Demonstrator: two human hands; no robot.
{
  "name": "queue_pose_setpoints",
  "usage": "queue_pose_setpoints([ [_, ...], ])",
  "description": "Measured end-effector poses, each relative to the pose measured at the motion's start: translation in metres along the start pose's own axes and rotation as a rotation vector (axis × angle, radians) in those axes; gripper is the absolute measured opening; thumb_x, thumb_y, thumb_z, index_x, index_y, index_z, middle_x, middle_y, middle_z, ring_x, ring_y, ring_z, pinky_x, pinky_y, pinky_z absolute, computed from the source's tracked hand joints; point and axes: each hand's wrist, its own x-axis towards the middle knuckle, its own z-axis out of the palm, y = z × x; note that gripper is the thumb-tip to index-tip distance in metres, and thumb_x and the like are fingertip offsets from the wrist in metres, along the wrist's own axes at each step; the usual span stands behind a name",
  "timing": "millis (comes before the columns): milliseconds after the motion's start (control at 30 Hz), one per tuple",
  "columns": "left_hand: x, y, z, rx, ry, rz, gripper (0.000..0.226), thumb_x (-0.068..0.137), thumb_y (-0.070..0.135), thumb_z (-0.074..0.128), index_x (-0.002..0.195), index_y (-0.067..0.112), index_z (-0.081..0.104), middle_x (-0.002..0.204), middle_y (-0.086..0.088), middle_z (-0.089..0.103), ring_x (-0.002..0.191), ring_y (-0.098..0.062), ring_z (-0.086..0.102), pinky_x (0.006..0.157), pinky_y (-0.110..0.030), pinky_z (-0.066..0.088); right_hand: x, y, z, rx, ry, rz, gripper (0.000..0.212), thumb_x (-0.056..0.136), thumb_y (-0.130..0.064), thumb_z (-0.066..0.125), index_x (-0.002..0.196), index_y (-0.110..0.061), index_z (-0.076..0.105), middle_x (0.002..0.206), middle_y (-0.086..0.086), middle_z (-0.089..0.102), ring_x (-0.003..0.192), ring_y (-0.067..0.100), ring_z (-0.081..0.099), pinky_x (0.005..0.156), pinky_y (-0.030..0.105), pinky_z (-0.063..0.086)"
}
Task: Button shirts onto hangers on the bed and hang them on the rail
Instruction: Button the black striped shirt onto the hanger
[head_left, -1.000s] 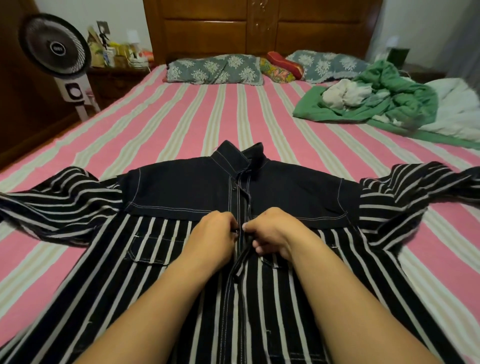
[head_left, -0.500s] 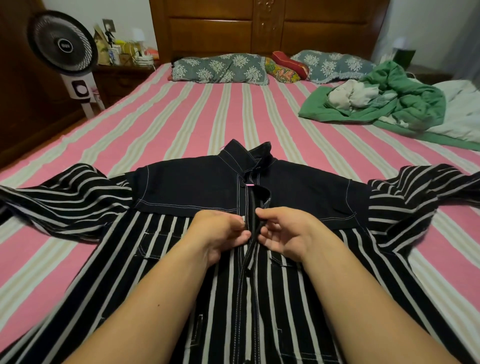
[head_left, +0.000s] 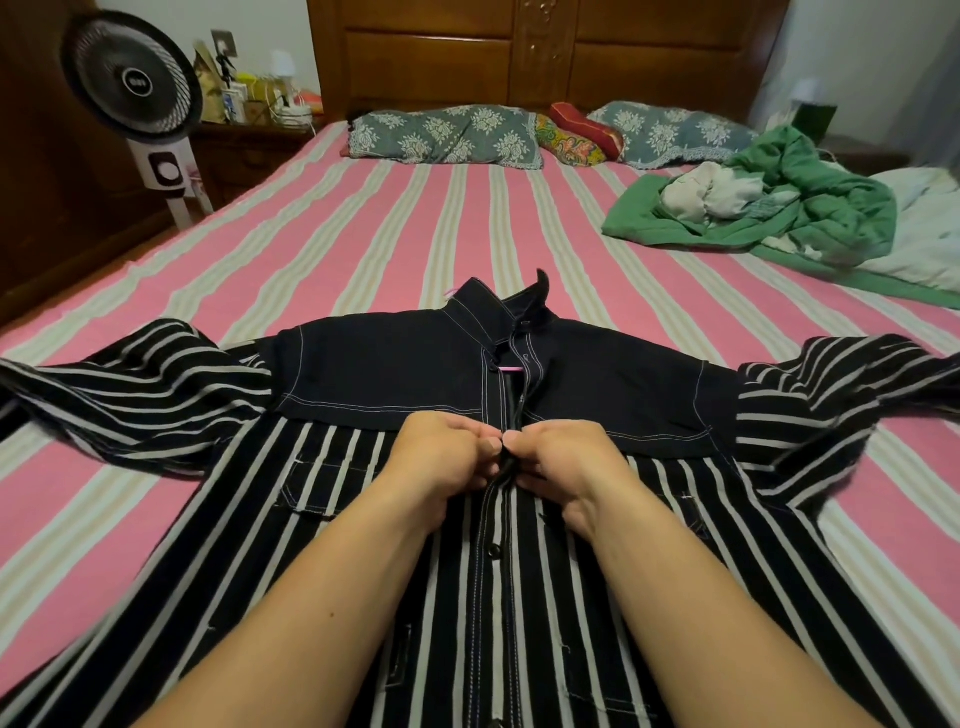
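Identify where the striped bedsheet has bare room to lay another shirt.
Bare pink-striped bedsheet lies between the black striped shirt's collar and the floral pillows. The far right is crowded by a green quilt heap. Both hands occupy the shirt front.

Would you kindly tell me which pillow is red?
The small pillow wedged between the two grey-blue floral pillows by the headboard; it alone is red.
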Motion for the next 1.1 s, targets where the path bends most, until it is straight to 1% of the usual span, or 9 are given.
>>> queue_pose_setpoints([
  [233, 0.004, -0.003, 0.0, 0.082, 0.031, 0.082, 0.012, 0.093, -0.003, 0.065, 0.088, 0.001, 0.075, 0.069, -0.012, 0.067, 0.058, -0.014, 0.058, 0.055, -0.019, 0.05, -0.004, -0.002, -0.003, -0.031, -0.053, -0.016, 0.007, 0.088, -0.006, 0.073, 0.083, -0.01, 0.075, 0.085, 0.009, 0.077, 0.082, 0.02, 0.074, 0.067, 0.028, 0.055],
  [300, 0.005, -0.004, 0.0, 0.119, 0.046, 0.109, 0.011, 0.092, -0.001, 0.068, 0.086, 0.004, 0.076, 0.069, -0.011, 0.068, 0.059, -0.015, 0.06, 0.059, -0.022, 0.053, -0.004, -0.002, -0.004, -0.038, -0.068, -0.027, 0.012, 0.088, -0.005, 0.073, 0.078, -0.012, 0.072, 0.082, 0.008, 0.076, 0.077, 0.019, 0.073, 0.066, 0.028, 0.054],
  [400, 0.009, -0.006, 0.0, 0.233, 0.091, 0.164, 0.014, 0.088, 0.008, 0.075, 0.078, 0.018, 0.078, 0.072, -0.005, 0.075, 0.071, -0.018, 0.071, 0.078, -0.036, 0.062, -0.006, -0.002, -0.005, -0.023, -0.075, -0.029, 0.016, 0.088, -0.002, 0.073, 0.076, -0.012, 0.069, 0.078, 0.008, 0.073, 0.074, 0.019, 0.07, 0.066, 0.029, 0.055],
  [500, 0.01, -0.007, 0.001, 0.29, 0.103, 0.16, 0.017, 0.087, 0.012, 0.072, 0.076, 0.023, 0.077, 0.074, -0.002, 0.076, 0.08, -0.021, 0.075, 0.083, -0.042, 0.062, -0.007, -0.002, -0.005, -0.011, -0.068, -0.024, 0.018, 0.086, 0.001, 0.074, 0.076, -0.012, 0.067, 0.077, 0.009, 0.072, 0.074, 0.019, 0.069, 0.068, 0.031, 0.058],
  [600, 0.01, -0.008, 0.003, 0.317, 0.114, 0.175, 0.019, 0.089, 0.016, 0.069, 0.076, 0.027, 0.077, 0.075, 0.002, 0.076, 0.081, -0.019, 0.074, 0.083, -0.041, 0.062, -0.007, -0.003, -0.007, 0.007, -0.088, 0.0, 0.018, 0.086, 0.003, 0.074, 0.076, -0.01, 0.066, 0.076, 0.008, 0.071, 0.073, 0.018, 0.07, 0.067, 0.03, 0.058],
  [767, 0.01, -0.008, 0.004, 0.43, 0.152, 0.248, 0.019, 0.092, 0.015, 0.068, 0.079, 0.028, 0.075, 0.081, 0.005, 0.074, 0.084, -0.01, 0.07, 0.08, -0.028, 0.058, -0.005, -0.002, -0.009, -0.018, -0.123, -0.001, 0.018, 0.083, 0.003, 0.077, 0.073, -0.009, 0.067, 0.075, 0.009, 0.072, 0.074, 0.017, 0.073, 0.065, 0.025, 0.057],
  [867, 0.01, -0.007, 0.002, 0.44, 0.14, 0.234, 0.019, 0.093, 0.017, 0.067, 0.079, 0.028, 0.075, 0.08, 0.007, 0.073, 0.084, -0.01, 0.069, 0.077, -0.026, 0.055, -0.007, -0.003, -0.013, -0.005, -0.187, 0.003, 0.016, 0.081, 0.011, 0.072, 0.085, -0.004, 0.071, 0.083, 0.013, 0.074, 0.075, 0.017, 0.074, 0.067, 0.025, 0.059],
  [1000, 0.009, -0.003, 0.003, 0.435, 0.127, 0.204, 0.025, 0.095, 0.034, 0.063, 0.075, 0.023, 0.074, 0.065, 0.008, 0.066, 0.069, -0.011, 0.062, 0.063, -0.025, 0.045, -0.011, -0.006, -0.017, -0.034, -0.258, 0.019, 0.037, 0.082, 0.022, 0.053, 0.105, 0.0, 0.071, 0.092, 0.011, 0.077, 0.085, 0.013, 0.074, 0.068, 0.021, 0.057],
  [1100, 0.007, -0.005, 0.005, 0.434, 0.143, 0.204, 0.02, 0.089, 0.04, 0.072, 0.079, 0.024, 0.073, 0.073, 0.006, 0.071, 0.077, -0.011, 0.066, 0.068, -0.028, 0.052, -0.013, -0.007, -0.015, -0.071, -0.264, 0.008, 0.041, 0.08, 0.022, 0.048, 0.099, -0.003, 0.075, 0.09, 0.006, 0.077, 0.088, 0.012, 0.072, 0.069, 0.021, 0.056],
])
